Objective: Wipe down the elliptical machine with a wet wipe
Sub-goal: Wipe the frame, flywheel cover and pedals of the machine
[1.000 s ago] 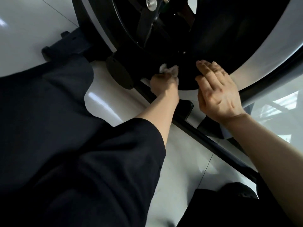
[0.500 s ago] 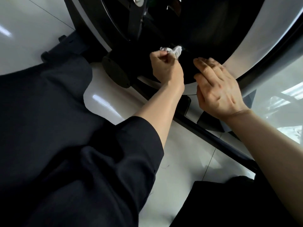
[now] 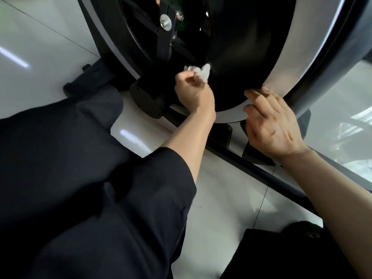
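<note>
Low against the black housing of the elliptical, the left hand pinches a crumpled wipe between curled fingers and thumb. The wipe is white, thin and wrinkled, bunched into a small wad whose long axis runs left to right; its free end pokes up and right, at the dark panel, though contact there is hard to tell. The left forearm reaches up from a black sleeve.

The right hand lies flat with fingers straight and slightly spread, pointing up and left, its fingertips on the lower edge of the housing's smooth white rim. That rim is a broad matte band that curves from the upper right down to the bottom of the machine, around the glossy black inner shell.

Inside the shell a black crank arm stands nearly upright, fastened by a round silver bolt. A round black cap sits at the machine's base, left of the left hand. A dark rail runs diagonally across the glossy white tiled floor toward the lower right. Black trousers fill the lower left.
</note>
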